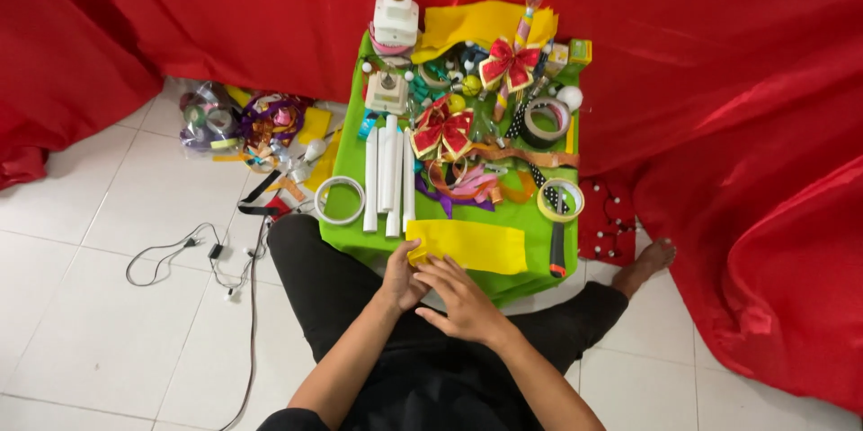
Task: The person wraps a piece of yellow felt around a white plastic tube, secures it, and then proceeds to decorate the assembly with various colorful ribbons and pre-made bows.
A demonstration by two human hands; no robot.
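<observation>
A yellow felt sheet (476, 245) lies at the near edge of a small table covered in green cloth (346, 229). My left hand (402, 276) pinches the sheet's near left corner. My right hand (463, 301) hovers just below the sheet's front edge with fingers spread, overlapping the left hand; it holds nothing that I can see. Several white tubes (388, 177) lie upright in a row just left of the sheet's far side.
Two red-and-gold bows (442, 129), ribbon scraps, tape rolls (560, 199), a craft knife (558, 249) and a white tape dispenser (395, 19) crowd the table. A white ring (339, 200) sits at its left edge. Ribbon spools (243, 121) and cables (193, 251) lie on the tiled floor. Red drapes surround it.
</observation>
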